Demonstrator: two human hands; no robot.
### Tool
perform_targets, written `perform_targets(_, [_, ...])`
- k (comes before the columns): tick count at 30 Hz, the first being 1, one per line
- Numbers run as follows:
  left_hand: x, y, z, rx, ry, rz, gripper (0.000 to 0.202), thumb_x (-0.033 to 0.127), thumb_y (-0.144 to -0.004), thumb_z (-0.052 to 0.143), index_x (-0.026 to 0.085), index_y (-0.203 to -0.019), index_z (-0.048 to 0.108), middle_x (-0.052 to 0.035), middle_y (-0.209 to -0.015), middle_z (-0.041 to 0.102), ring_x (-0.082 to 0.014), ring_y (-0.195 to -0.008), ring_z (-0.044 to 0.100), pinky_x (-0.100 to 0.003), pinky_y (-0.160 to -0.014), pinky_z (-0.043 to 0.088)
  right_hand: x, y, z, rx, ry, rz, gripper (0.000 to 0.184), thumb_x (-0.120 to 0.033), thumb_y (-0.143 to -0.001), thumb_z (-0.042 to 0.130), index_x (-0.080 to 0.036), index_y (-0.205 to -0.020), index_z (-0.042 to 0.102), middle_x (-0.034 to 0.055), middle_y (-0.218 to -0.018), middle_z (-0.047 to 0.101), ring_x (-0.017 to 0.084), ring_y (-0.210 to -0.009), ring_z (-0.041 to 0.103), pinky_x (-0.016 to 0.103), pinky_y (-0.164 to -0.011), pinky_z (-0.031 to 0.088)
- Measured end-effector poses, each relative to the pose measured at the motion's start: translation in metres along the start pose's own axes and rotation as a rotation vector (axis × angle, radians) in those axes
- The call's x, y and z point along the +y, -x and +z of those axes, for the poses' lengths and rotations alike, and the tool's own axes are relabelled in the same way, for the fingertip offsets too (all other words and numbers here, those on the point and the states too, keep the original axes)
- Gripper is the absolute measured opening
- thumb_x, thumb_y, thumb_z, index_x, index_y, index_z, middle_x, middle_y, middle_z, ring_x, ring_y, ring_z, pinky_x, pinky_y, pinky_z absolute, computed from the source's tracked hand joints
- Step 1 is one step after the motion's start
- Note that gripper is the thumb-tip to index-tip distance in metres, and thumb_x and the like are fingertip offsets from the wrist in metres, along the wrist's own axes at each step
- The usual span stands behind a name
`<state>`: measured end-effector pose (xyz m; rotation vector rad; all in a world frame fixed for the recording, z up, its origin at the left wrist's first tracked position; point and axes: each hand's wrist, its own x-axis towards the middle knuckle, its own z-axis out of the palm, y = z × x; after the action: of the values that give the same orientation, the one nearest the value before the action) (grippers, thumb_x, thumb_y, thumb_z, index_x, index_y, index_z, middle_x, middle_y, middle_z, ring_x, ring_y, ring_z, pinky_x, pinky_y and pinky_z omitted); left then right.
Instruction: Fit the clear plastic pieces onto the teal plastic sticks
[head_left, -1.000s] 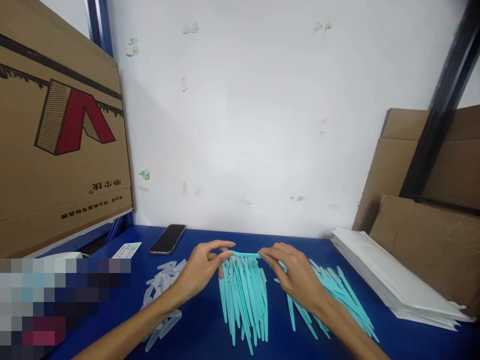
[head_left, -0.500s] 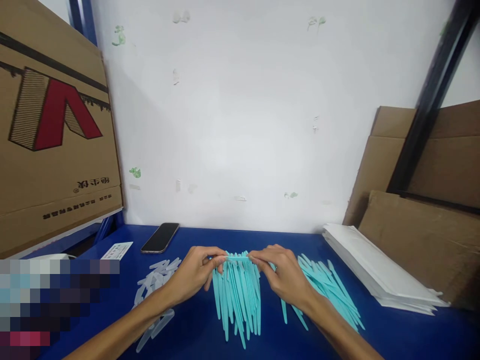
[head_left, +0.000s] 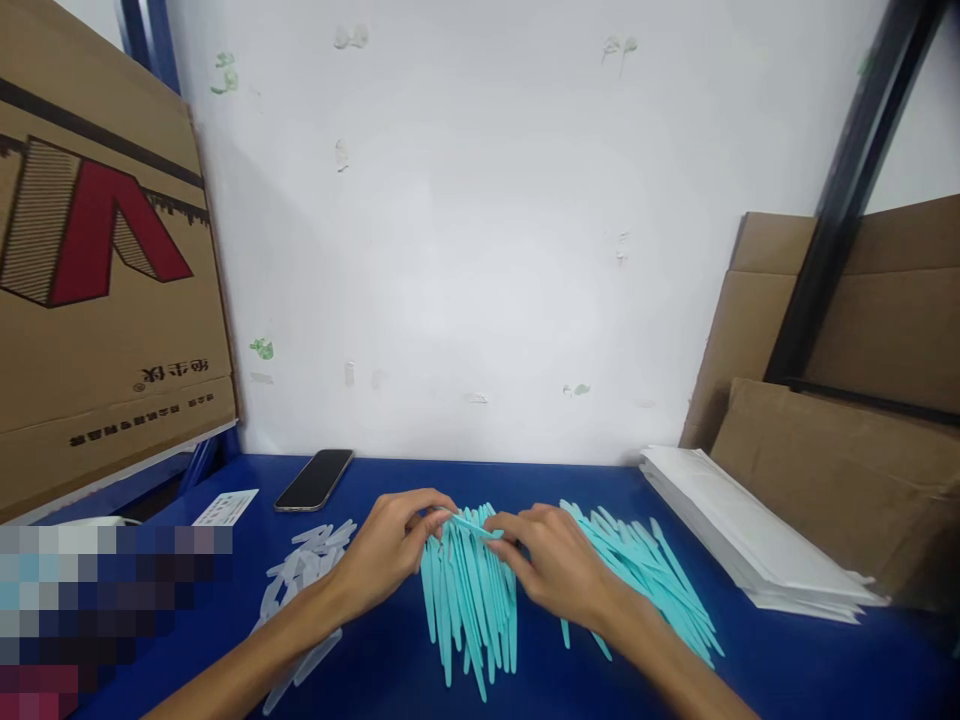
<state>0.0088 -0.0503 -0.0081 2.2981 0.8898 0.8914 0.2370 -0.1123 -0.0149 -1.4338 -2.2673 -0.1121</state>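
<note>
A slim turquoise piece [head_left: 475, 525] is held just above the far end of the middle turquoise pile [head_left: 474, 610]. The left hand [head_left: 391, 540] pinches its left end, thumb against fingertips; the right hand [head_left: 551, 555] pinches its right end, similarly closed. Right of them lies another turquoise pile [head_left: 654, 565]; left, translucent pieces [head_left: 311, 565], partly behind the left forearm. All rest on the blue tabletop [head_left: 382, 665]. Farther left are a dark-screened phone [head_left: 315, 480] and a white card [head_left: 225, 508], its print too small to read. The far-left carton [head_left: 127, 350] bears a red block emblem, upside-down characters seemingly reading 绝尘侠 with ®, and a smaller line below.
</note>
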Motion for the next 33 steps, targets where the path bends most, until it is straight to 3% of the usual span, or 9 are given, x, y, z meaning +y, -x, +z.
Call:
perform_targets(7, [0.006,0.003,0.002,0.019,-0.133,0.083,0.029,0.038,-0.1,0.042,0.025,-0.111,0.066,0.0014,-0.082,0.071,-0.0109,-0.055,0.057,-0.022,-0.056,0.044,-0.007,0.0,-0.002,0.092,0.039,-0.033,0.024,-0.037,-0.101,0.045,-0.023,-0.09,0.061,-0.0001,-0.082,0.064,0.014,-0.07,0.056,0.026,-0.061,0.031])
perform_targets(10, [0.003,0.006,0.001,0.052,-0.269,0.111,0.037,0.038,-0.101,0.039,0.029,-0.136,0.046,0.0021,-0.088,0.07,-0.0122,-0.057,0.058,-0.024,-0.057,0.041,-0.006,-0.001,-0.004,0.118,0.057,0.015,0.028,-0.04,-0.101,0.043,-0.023,-0.089,0.061,-0.0005,-0.081,0.063,0.013,-0.065,0.054,0.026,-0.056,0.027])
perform_targets(12, [0.001,0.006,-0.003,0.068,-0.383,0.116,0.04,0.037,-0.102,0.035,0.028,-0.141,0.037,0.0021,-0.088,0.069,-0.013,-0.055,0.056,-0.026,-0.057,0.038,-0.002,-0.002,-0.004,0.123,0.06,0.091,0.029,-0.04,-0.102,0.041,-0.024,-0.088,0.062,-0.0015,-0.076,0.063,0.013,-0.059,0.053,0.026,-0.055,0.025])
perform_targets(15, [-0.004,0.003,-0.014,0.01,-0.568,0.126,0.031,0.036,-0.104,0.028,0.023,-0.116,0.054,0.0011,-0.076,0.065,-0.0159,-0.057,0.056,-0.028,-0.058,0.034,0.006,-0.003,-0.006,0.082,0.053,0.256,0.031,-0.042,-0.101,0.041,-0.024,-0.086,0.063,-0.0026,-0.064,0.062,0.014,-0.053,0.053,0.026,-0.053,0.024])
perform_targets(17, [-0.007,0.0,-0.023,-0.069,-0.707,0.134,0.041,0.036,-0.104,0.022,0.021,-0.089,0.057,-0.0003,-0.067,0.062,-0.0177,-0.056,0.056,-0.029,-0.057,0.032,0.014,-0.004,-0.007,0.031,0.045,0.361,0.033,-0.044,-0.1,0.042,-0.024,-0.085,0.064,-0.002,-0.057,0.061,0.016,-0.052,0.055,0.025,-0.051,0.024])
perform_targets(19, [-0.012,-0.003,-0.031,-0.125,-0.843,0.101,0.048,0.035,-0.104,0.021,0.02,-0.076,0.056,-0.0026,-0.064,0.061,-0.0192,-0.056,0.057,-0.03,-0.056,0.032,0.021,-0.004,-0.01,-0.01,0.05,0.439,0.034,-0.044,-0.098,0.044,-0.022,-0.082,0.064,0.0001,-0.056,0.062,0.018,-0.055,0.059,0.025,-0.052,0.026])
perform_targets(23, [-0.025,-0.004,-0.041,-0.172,-1.074,-0.113,0.04,0.029,-0.098,0.033,0.015,-0.078,0.065,-0.0143,-0.081,0.07,-0.0284,-0.075,0.068,-0.034,-0.064,0.042,0.03,-0.004,-0.012,-0.082,0.11,0.552,0.032,-0.04,-0.096,0.049,-0.021,-0.077,0.066,0.004,-0.06,0.065,0.019,-0.058,0.062,0.026,-0.053,0.028])
perform_targets(26, [-0.031,-0.002,-0.044,-0.213,-1.114,-0.241,0.037,0.024,-0.092,0.037,0.01,-0.083,0.07,-0.0205,-0.087,0.071,-0.0343,-0.081,0.07,-0.04,-0.067,0.047,0.033,-0.004,-0.011,-0.135,0.153,0.589,0.035,-0.037,-0.096,0.049,-0.019,-0.071,0.066,0.0061,-0.061,0.066,0.019,-0.056,0.061,0.027,-0.05,0.027])
perform_targets(33, [-0.026,0.003,-0.045,-0.294,-1.032,-0.283,0.035,0.027,-0.085,0.041,0.011,-0.083,0.073,-0.0206,-0.087,0.074,-0.0371,-0.08,0.071,-0.045,-0.068,0.051,0.037,0.0,-0.006,-0.212,0.246,0.595,0.034,-0.026,-0.093,0.048,-0.018,-0.064,0.065,0.0091,-0.063,0.065,0.021,-0.058,0.062,0.027,-0.048,0.024])
